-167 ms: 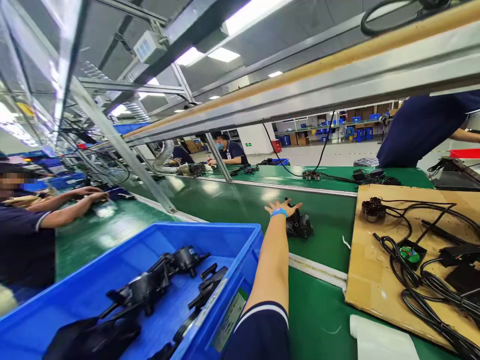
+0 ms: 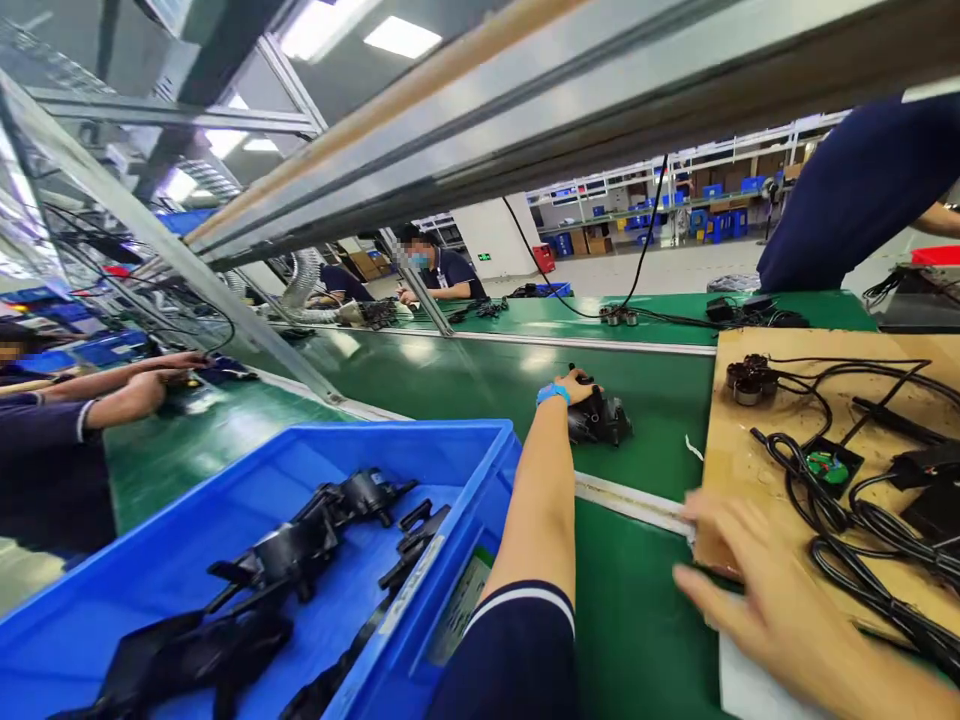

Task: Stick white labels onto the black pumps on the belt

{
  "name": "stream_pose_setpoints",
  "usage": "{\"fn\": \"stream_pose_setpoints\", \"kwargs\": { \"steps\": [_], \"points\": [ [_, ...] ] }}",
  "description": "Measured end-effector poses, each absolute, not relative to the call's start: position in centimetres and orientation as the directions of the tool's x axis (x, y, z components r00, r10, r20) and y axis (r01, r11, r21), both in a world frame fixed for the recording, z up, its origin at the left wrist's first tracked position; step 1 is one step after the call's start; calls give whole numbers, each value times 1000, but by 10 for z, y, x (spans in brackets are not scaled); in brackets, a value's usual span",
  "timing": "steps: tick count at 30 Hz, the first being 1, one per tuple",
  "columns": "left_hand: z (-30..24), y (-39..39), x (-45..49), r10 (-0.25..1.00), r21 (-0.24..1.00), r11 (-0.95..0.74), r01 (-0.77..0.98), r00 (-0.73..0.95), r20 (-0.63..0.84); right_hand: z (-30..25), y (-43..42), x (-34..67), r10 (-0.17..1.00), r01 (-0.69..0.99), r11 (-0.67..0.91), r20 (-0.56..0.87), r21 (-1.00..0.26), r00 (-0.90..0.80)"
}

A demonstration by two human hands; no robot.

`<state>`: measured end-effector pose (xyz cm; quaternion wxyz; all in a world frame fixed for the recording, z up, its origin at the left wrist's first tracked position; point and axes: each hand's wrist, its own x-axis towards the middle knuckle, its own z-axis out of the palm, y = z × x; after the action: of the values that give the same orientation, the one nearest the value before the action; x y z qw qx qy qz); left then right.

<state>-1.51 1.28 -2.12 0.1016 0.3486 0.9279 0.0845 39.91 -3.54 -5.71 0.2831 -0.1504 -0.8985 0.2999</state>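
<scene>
Black part (image 2: pixel 604 420) on the belt's (image 2: pixel 465 385) near edge lies under the curled left hand (image 2: pixel 577 385), best gripped squarely; right hand (image 2: pixel 757 600) spread beside the cardboard's (image 2: pixel 750 450) corner.

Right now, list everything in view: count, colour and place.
conveyor belt: one, green, across the middle
bin: one, blue, near left
bin parts: several, black, inside the bin
black part: one, on the belt under the left hand
cardboard sheet: one, brown, at right
cables: a tangle, black, on the cardboard sheet
circuit board: one, green, among the cables
co-workers: three, navy tops: left co-worker, far co-worker, right co-worker
wristband: one, blue, on the left wrist
left hand: fingers curled over the black part
right hand: blurred, fingers spread, at the cardboard sheet's near edge
</scene>
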Motion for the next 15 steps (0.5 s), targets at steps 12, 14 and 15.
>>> {"fn": "stream_pose_setpoints", "kwargs": {
  "steps": [12, 14, 15],
  "points": [
    [-25, -29, 45, 751, 276, 660, 699, -592, -293, -61, 40, 251, 547, 406, 400, -141, -822, -825],
    [-17, -42, 59, 758, 303, 649, 698, -557, -340, -60, 33, 261, 509, 399, 418, -154, -816, -847],
    [-12, -50, 66, 761, 315, 643, 698, -539, -361, -58, 26, 267, 486, 388, 440, -148, -810, -861]
  ]
}}
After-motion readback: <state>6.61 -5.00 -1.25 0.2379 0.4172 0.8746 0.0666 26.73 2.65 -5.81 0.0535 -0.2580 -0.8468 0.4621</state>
